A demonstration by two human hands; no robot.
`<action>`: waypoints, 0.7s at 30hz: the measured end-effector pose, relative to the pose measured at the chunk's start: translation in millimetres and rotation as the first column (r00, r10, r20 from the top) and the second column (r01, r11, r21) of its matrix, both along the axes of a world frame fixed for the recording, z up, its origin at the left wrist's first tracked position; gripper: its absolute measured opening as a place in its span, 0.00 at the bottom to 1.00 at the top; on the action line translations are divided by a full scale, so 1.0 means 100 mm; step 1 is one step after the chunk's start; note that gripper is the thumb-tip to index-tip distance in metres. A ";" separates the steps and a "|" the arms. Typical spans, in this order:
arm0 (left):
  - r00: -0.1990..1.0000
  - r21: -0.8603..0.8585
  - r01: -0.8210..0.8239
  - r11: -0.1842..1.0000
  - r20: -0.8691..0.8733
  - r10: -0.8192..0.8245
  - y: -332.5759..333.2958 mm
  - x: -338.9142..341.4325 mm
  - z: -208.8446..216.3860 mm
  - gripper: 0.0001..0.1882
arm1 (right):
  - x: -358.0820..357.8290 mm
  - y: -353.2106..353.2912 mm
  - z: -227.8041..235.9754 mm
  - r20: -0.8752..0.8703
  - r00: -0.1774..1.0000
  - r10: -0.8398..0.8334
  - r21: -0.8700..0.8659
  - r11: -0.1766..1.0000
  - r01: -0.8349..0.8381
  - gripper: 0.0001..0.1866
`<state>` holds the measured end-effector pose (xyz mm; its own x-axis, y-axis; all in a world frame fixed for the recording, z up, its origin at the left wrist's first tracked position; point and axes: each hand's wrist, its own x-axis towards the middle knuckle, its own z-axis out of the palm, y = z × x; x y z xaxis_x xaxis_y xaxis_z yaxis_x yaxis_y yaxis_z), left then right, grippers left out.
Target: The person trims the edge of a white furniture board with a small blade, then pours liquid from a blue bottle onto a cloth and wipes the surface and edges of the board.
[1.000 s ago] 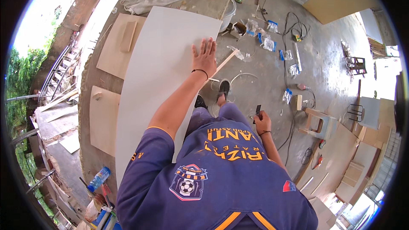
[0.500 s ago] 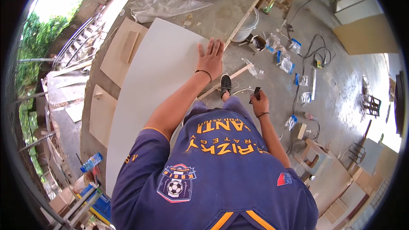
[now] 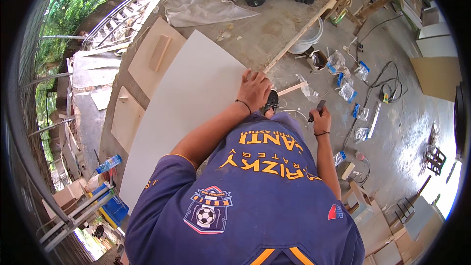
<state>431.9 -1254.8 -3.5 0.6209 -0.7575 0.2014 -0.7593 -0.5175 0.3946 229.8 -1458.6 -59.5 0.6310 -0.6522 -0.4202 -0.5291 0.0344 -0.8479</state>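
A large white panel (image 3: 191, 88) lies in front of me and to my left. My left hand (image 3: 254, 91) is at its near right corner, fingers bent over the edge. The thumb is hidden. My right hand (image 3: 321, 119), off to the right above the floor, is closed on a small dark flat piece (image 3: 320, 104) that sticks up past the fingers. Its exact kind is too small to make out.
Two pale wooden boards (image 3: 156, 51) lie beyond the panel on the left. A grey cloth (image 3: 203, 9), a white bucket (image 3: 309, 39) and a long wooden strip (image 3: 314, 22) are farther off. Clear plastic packets (image 3: 347, 92) and black cables (image 3: 387, 86) lie on the floor to the right.
My left hand has slid from lying flat with spread fingers on the panel to its near right corner, fingers now bent. My right hand still holds the dark piece. The whole view has shifted.
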 end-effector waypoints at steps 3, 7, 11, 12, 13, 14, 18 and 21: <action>0.993 -0.074 -0.068 0.995 -0.106 0.060 0.00 0.03 -0.01 0.07 | 0.19 -0.02 0.10 0.026 0.999 -0.020 0.080 0.997 0.018 0.08; 0.962 -0.179 -0.216 0.960 -0.205 0.179 0.04 0.25 -0.10 0.07 | 0.43 -0.08 0.12 0.033 0.999 0.014 0.064 0.998 -0.016 0.09; 0.938 -0.058 -0.345 0.937 -0.009 0.345 0.21 0.57 -0.13 0.19 | 0.74 0.00 0.52 -0.147 0.938 0.313 -0.172 0.926 -0.336 0.14; 0.929 -0.054 -0.371 0.927 -0.030 0.370 0.22 0.59 -0.12 0.22 | 0.76 0.02 0.50 -0.098 0.941 0.325 -0.079 0.940 -0.333 0.15; 0.918 -0.051 -0.397 0.916 -0.046 0.395 0.20 0.60 -0.09 0.26 | 0.79 0.04 0.47 -0.043 0.943 0.330 0.013 0.944 -0.330 0.16; 0.930 -0.007 -0.366 0.931 -0.038 0.365 0.16 0.57 -0.07 0.28 | 0.81 0.05 0.43 0.012 0.944 0.329 0.104 0.939 -0.328 0.18; 0.958 0.099 -0.286 0.953 -0.007 0.288 0.13 0.53 0.01 0.33 | 0.88 0.22 0.33 0.122 0.939 0.321 0.183 0.923 -0.339 0.17; 0.959 0.139 -0.279 0.950 -0.009 0.283 0.13 0.54 0.03 0.36 | 1.05 0.31 0.69 0.059 0.899 0.434 0.045 0.898 -0.437 0.14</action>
<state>485.8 -1241.8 -0.2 0.8166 -0.5704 0.0889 -0.5649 -0.7580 0.3260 335.0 -1427.6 9.3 0.8663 -0.2838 -0.4110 -0.4620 -0.1426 -0.8753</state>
